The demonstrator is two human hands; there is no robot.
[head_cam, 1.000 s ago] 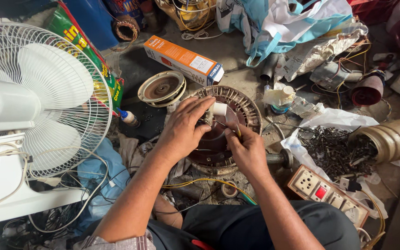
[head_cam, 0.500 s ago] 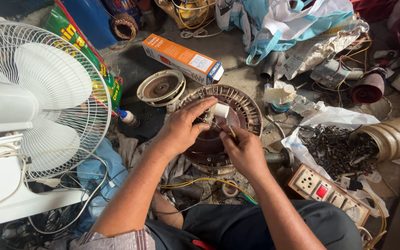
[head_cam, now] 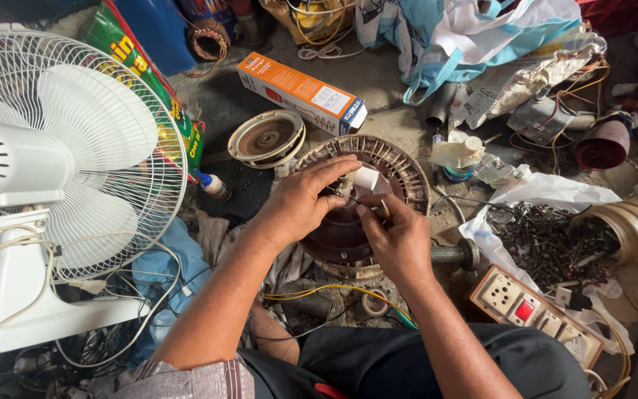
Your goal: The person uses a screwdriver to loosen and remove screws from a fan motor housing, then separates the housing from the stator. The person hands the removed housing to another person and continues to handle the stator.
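Left hand (head_cam: 300, 203) pinches a white cylinder (head_cam: 365, 178) over the round motor (head_cam: 407, 174) on the floor; right hand (head_cam: 400, 240) fingers press together on a small tool. Fan (head_cam: 60, 155) crowds the left, screw pile (head_cam: 548, 244) the right, box (head_cam: 300, 92) beyond.

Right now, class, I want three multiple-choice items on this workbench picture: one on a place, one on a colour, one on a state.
1. Where is the white fan?
A. beside the person's left arm
B. behind the socket board
C. on the motor

2. What colour is the long box?
A. green
B. orange and white
C. black

3. What does the left hand do?
A. lies flat on the floor
B. pinches a small white part over the round motor
C. grips the fan

Answers: 1 A, fan stands at left; 2 B, orange sides, white label; 3 B, fingers close on it.
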